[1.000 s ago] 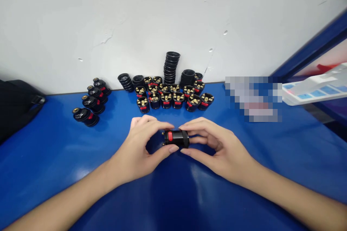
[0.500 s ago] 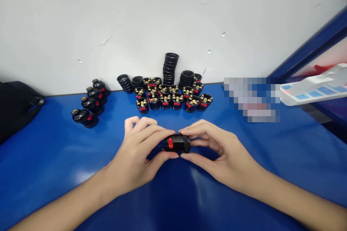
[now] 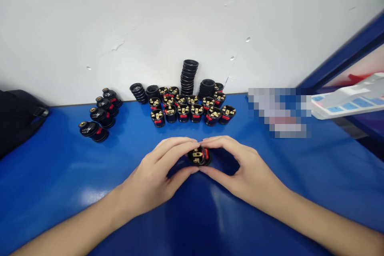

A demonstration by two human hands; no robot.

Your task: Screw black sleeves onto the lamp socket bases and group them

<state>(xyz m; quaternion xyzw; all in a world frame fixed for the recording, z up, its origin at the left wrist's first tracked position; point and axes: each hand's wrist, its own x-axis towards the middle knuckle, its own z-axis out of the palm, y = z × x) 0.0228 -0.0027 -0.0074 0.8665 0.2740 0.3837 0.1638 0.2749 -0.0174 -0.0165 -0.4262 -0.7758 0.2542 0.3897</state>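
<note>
Between the fingertips of my left hand [image 3: 162,172] and my right hand [image 3: 240,164] is a black lamp socket [image 3: 198,156] with a red switch piece. Both hands pinch it from above and below, thumbs on the near side. Its end with the brass contacts is tilted up and toward my left. Beyond the hands, several similar lamp sockets [image 3: 183,112] stand upright in rows, brass contacts up. Behind them rise a tall, leaning stack of black threaded rings [image 3: 189,78] and shorter ring stacks [image 3: 138,93].
On the left several capped lamp sockets [image 3: 93,131] stand in a slanting line beside a black bag [image 3: 21,120]. A white wall [image 3: 168,20] backs the blue table [image 3: 60,192]. At right are a blurred-out patch [image 3: 279,112] and a white item with blue squares [image 3: 351,106].
The lamp socket has turned from lying sideways to showing its brass contacts toward me and up. My left hand's fingers have drawn together, and both hands' fingertips now nearly meet around it.
</note>
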